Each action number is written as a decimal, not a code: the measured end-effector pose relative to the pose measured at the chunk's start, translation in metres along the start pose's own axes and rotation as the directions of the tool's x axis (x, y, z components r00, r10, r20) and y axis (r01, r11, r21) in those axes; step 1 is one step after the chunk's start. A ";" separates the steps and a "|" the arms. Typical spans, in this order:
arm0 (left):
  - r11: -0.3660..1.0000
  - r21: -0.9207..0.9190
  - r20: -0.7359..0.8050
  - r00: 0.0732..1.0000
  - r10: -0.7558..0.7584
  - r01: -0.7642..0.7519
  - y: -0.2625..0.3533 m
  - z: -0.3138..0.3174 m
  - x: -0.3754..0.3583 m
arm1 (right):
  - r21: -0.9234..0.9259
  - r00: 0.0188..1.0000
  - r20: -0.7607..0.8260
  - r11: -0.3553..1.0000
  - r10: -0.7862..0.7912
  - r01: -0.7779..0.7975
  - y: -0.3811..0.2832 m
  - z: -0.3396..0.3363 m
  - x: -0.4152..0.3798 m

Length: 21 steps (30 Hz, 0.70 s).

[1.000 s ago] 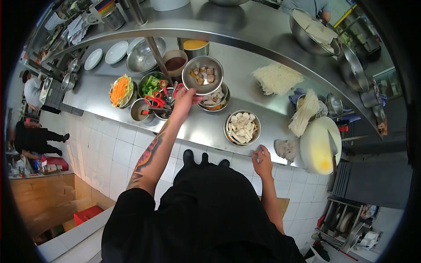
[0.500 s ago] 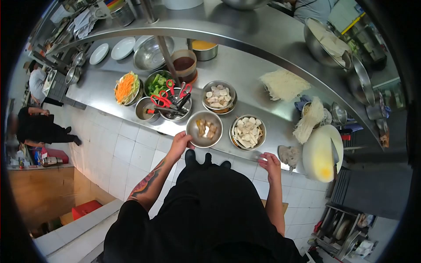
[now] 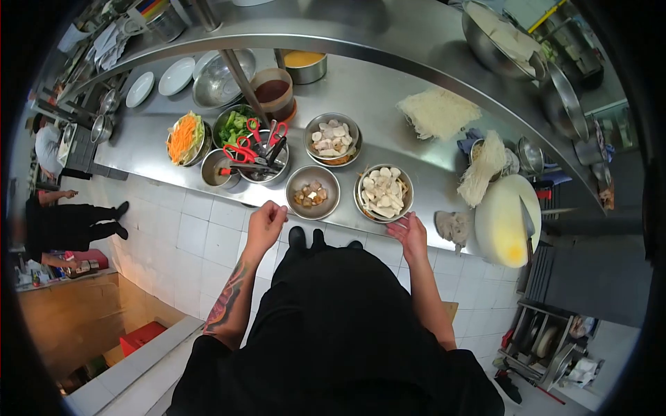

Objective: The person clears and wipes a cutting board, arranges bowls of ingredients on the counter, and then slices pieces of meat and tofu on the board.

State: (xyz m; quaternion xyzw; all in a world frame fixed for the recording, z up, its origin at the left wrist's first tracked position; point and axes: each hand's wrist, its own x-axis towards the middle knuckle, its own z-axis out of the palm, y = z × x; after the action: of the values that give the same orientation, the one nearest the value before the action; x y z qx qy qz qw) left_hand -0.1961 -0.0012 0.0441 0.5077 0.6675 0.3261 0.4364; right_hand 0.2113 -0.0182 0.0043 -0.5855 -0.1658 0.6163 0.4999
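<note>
A steel bowl (image 3: 292, 197) with a few brownish chunks in it stands at the counter's front edge. My left hand (image 3: 268, 223) is just off its left side, fingers curled together with nothing visible in them. To the right is another steel bowl (image 3: 360, 202) heaped with pale white slices (image 3: 383, 191). My right hand (image 3: 409, 236) is at the lower right rim of that bowl, palm turned up and fingers apart. Behind the two sits a bowl of whitish pieces (image 3: 332, 137), stacked on another bowl.
Red-handled scissors (image 3: 239, 150) and other tools stand in a container at left, near bowls of greens (image 3: 236, 127) and shredded carrot (image 3: 186, 140). Dry noodles (image 3: 438, 113), a grey rag (image 3: 453, 227) and a round board with a knife (image 3: 503, 229) lie rightward. A steel shelf (image 3: 361, 45) overhangs the counter.
My left hand has let go of the bowl of brownish chunks, which now rests on the counter. My right hand has moved left to the bowl of white slices.
</note>
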 end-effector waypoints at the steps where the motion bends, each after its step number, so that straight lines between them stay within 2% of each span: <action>1: 0.986 0.106 -0.021 0.991 0.133 -0.130 0.017 0.001 0.004 | -0.019 1.000 -0.020 1.000 -0.013 0.012 -0.001 -0.001 -0.003; 2: 0.944 0.212 -0.030 0.963 0.266 -0.254 0.033 0.003 0.010 | -0.013 1.000 -0.022 1.000 -0.012 0.012 0.001 -0.004 -0.002; 4: 0.919 0.234 0.016 0.946 0.323 -0.317 0.068 0.016 0.024 | -0.192 0.996 -0.086 0.981 -0.023 0.006 0.010 -0.012 0.001; 6: 0.888 0.248 0.077 0.922 0.380 -0.387 0.084 0.032 0.045 | -0.236 0.997 -0.074 0.972 -0.024 0.006 0.018 -0.018 0.000; 8: 0.679 0.428 0.128 0.784 0.607 -0.596 0.086 0.053 0.068 | -0.279 0.997 -0.070 0.960 -0.029 0.009 0.024 -0.026 -0.002; 9: 0.673 0.423 0.141 0.777 0.613 -0.607 0.094 0.060 0.074 | -0.284 0.998 -0.052 0.959 -0.020 0.004 0.026 -0.026 -0.003; 11: 0.469 0.556 0.180 0.650 0.738 -0.686 0.109 0.072 0.084 | -0.290 0.999 -0.037 0.957 -0.023 0.011 0.029 -0.025 -0.006; 12: 0.463 0.555 0.187 0.646 0.741 -0.691 0.111 0.080 0.091 | -0.283 0.999 -0.041 0.959 -0.025 0.013 0.030 -0.027 -0.008; 14: 0.383 0.672 0.288 0.700 0.653 -0.634 0.102 0.095 0.109 | -0.313 0.998 -0.036 0.949 -0.052 0.038 0.034 -0.028 -0.011; 16: 0.287 0.734 0.371 0.717 0.590 -0.616 0.097 0.107 0.128 | -0.329 0.997 -0.051 0.944 -0.052 0.032 0.039 -0.031 -0.013; 18: 0.341 0.706 0.407 0.749 0.523 -0.621 0.098 0.115 0.145 | -0.331 0.999 -0.048 0.944 -0.020 0.003 0.042 -0.036 -0.020; 21: 0.364 0.723 0.374 0.776 0.508 -0.587 0.098 0.123 0.159 | -0.358 0.995 -0.092 0.932 0.027 -0.058 0.052 -0.050 -0.031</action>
State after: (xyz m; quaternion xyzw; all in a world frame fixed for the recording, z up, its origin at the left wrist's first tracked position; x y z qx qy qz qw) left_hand -0.0619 0.1778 0.0406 0.8533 0.5117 0.0873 0.0494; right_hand 0.2278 -0.0849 -0.0324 -0.6964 -0.2418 0.5605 0.3774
